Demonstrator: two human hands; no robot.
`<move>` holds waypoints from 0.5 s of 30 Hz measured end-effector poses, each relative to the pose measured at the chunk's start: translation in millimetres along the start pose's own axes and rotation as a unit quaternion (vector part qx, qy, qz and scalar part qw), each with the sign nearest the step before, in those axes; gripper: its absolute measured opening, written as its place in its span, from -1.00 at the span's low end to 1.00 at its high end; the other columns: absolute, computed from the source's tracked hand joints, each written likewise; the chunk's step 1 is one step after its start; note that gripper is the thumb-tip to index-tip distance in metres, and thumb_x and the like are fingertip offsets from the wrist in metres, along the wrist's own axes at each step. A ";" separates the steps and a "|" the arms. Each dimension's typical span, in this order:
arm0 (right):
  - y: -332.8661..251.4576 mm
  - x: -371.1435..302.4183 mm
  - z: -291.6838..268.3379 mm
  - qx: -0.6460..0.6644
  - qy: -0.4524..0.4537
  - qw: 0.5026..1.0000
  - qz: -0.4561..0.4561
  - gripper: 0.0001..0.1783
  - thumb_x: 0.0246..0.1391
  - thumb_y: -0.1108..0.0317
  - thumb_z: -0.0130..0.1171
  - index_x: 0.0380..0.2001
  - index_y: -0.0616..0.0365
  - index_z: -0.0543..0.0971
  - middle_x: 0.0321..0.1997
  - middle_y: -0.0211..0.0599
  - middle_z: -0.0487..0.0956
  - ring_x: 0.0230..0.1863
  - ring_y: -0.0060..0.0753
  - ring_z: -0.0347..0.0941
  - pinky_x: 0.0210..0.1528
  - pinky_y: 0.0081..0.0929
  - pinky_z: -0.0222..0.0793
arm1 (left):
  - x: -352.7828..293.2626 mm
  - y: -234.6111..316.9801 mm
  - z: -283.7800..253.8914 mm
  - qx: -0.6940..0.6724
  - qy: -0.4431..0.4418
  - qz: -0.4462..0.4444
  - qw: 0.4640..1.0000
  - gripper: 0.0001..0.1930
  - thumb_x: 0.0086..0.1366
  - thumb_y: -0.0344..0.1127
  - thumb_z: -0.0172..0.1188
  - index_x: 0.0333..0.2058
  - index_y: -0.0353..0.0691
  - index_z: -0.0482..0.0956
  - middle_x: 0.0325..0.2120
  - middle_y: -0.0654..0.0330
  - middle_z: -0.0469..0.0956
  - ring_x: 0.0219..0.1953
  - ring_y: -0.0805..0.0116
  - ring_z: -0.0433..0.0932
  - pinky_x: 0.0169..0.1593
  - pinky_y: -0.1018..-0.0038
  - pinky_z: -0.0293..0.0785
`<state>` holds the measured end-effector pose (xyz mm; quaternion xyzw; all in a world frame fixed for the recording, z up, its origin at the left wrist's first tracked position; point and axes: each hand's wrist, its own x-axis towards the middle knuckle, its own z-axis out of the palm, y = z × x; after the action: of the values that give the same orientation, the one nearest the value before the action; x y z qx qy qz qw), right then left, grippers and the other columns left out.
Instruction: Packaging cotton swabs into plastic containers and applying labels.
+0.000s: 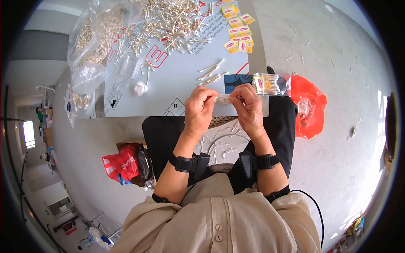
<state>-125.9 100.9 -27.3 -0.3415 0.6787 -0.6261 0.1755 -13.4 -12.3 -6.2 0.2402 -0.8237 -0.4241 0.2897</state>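
Just above the table's front edge, my left hand [199, 107] and my right hand [248, 107] face each other with fingers pinched. Between them they hold a small bundle of cotton swabs [223, 99], one hand at each end; the fingers hide part of it. Beyond my right hand lies a clear pack of cotton swabs [273, 85] with a yellow card [262, 83] in it. Its dark blue end [235, 79] reaches left across the table corner. A few loose swabs [211, 69] rest on the board past my fingers.
A large heap of swabs [168, 23] covers the back of the table [168, 80]. Beside it stand a clear plastic bag of swabs [90, 38] and a white round object [140, 88]. Yellow cards [239, 33] lie at back right. A red bag [312, 105] hangs by my right knee.
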 end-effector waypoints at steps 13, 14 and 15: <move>-2.2 2.6 4.1 -0.100 0.004 0.983 -0.152 -0.87 -0.23 0.53 0.27 -0.54 0.12 0.54 -0.42 -0.34 0.49 -0.34 -0.19 0.37 -0.28 -0.31 0.32 | 1.9 5.1 7.2 0.155 -0.015 0.196 0.968 -0.80 -0.04 -0.68 0.14 -0.44 -0.28 0.38 -0.50 0.12 0.39 -0.41 0.06 0.42 -0.37 0.23 0.40; -0.9 3.5 7.4 -0.093 0.014 0.981 -0.170 -0.86 -0.30 0.54 0.25 -0.56 0.14 0.51 -0.45 -0.32 0.47 -0.37 -0.17 0.35 -0.29 -0.30 0.32 | 1.1 4.6 6.1 0.164 -0.013 0.202 0.965 -0.80 -0.04 -0.68 0.12 -0.44 -0.28 0.38 -0.50 0.11 0.38 -0.42 0.06 0.41 -0.37 0.23 0.39; -2.3 3.3 7.5 -0.106 0.020 0.978 -0.178 -0.85 -0.32 0.55 0.23 -0.58 0.15 0.49 -0.48 -0.30 0.44 -0.38 -0.15 0.34 -0.31 -0.29 0.33 | 0.2 4.0 6.2 0.173 -0.012 0.208 0.963 -0.81 -0.03 -0.68 0.11 -0.44 -0.28 0.38 -0.50 0.10 0.38 -0.42 0.05 0.41 -0.37 0.22 0.38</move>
<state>-122.6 93.3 -25.6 -0.4613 0.6726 -0.5785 0.0104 -18.4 -6.8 -5.7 0.1051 -0.9198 -0.2086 0.3153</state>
